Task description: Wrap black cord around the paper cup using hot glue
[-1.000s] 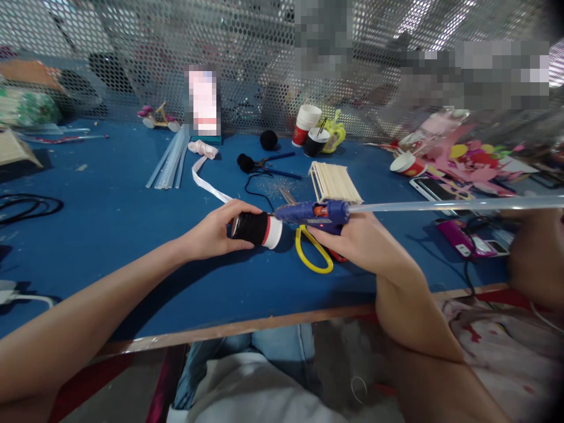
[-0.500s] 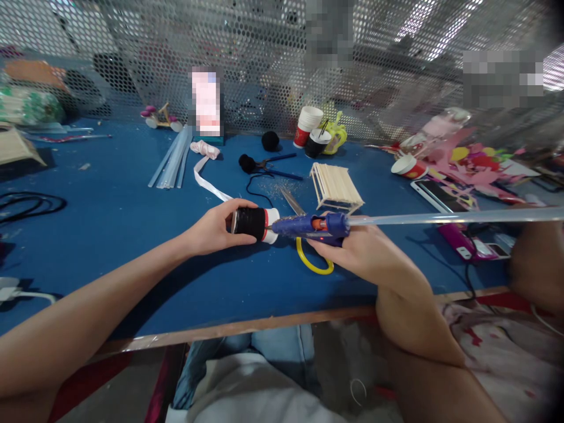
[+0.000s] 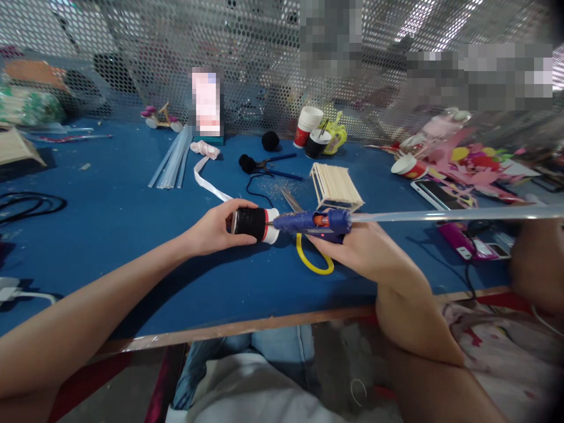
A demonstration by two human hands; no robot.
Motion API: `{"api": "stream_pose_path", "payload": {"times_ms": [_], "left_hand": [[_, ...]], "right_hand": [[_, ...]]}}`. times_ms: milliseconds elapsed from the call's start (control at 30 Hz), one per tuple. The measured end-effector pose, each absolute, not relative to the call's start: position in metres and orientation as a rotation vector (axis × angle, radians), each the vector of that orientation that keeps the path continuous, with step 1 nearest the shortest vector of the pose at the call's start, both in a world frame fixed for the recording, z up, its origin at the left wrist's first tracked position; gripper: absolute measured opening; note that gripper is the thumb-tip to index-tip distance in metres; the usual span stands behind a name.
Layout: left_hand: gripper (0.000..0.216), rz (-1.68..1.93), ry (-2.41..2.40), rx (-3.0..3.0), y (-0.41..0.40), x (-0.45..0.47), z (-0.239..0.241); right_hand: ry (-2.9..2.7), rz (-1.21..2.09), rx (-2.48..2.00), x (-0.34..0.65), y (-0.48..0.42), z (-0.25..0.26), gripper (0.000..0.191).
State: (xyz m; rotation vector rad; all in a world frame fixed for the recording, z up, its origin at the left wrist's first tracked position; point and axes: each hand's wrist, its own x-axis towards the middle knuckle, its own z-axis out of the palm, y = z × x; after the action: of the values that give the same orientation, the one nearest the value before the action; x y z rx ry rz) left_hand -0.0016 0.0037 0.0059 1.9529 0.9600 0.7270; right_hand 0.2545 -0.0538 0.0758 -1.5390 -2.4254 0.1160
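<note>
My left hand [image 3: 215,228] is closed around a paper cup [image 3: 272,225] lying on its side, wrapped in black cord [image 3: 249,224] with a red band and white end showing. In my right hand [image 3: 370,249] is a blue hot glue gun [image 3: 304,221], pointing left. Its nozzle meets the cup near the red band; exact contact is hard to make out. A long clear glue stick [image 3: 440,213] runs out of its back. Beneath the gun lie scissors with a yellow handle [image 3: 314,267], partly hidden. Black cord runs from the cup toward a black ball [image 3: 247,163].
Behind are pliers [image 3: 282,174], a small stick-built table [image 3: 337,185], stacked paper cups [image 3: 307,124], a white ribbon [image 3: 211,187] and loose glue sticks [image 3: 171,161]. To the right lie a phone [image 3: 434,194], pink paper pieces [image 3: 471,167] and another person's arm [image 3: 535,264].
The glue gun has shifted very slightly to the right along the cup's edge. My left hand and the cup look the same.
</note>
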Motion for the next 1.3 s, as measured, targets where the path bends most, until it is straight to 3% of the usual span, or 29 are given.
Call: {"api": "stream_pose_path", "payload": {"times_ms": [233,533,800,1167,1300], "left_hand": [[0.06,0.722,0.961,1.94,0.003,-0.002,0.007],[0.06,0.823,0.905,1.921,0.004,0.0,0.005],[0.061,0.854,0.912,1.922,0.003,0.0,0.002],[0.061,0.798,0.921,1.943,0.0,0.001,0.007],[0.061,0.794,0.919,1.942,0.0,0.001,0.007]], "right_hand": [[-2.444,0.129,-1.583,0.254,-0.054,0.076,0.018],[-1.936,0.656,-1.599,0.269,-0.035,0.084,0.026],[-1.629,0.21,-1.854,0.304,0.02,0.068,0.044],[-1.657,-0.153,-2.431,0.308,0.07,0.052,0.049],[-1.676,-0.071,-2.424,0.302,0.064,0.05,0.074]]}}
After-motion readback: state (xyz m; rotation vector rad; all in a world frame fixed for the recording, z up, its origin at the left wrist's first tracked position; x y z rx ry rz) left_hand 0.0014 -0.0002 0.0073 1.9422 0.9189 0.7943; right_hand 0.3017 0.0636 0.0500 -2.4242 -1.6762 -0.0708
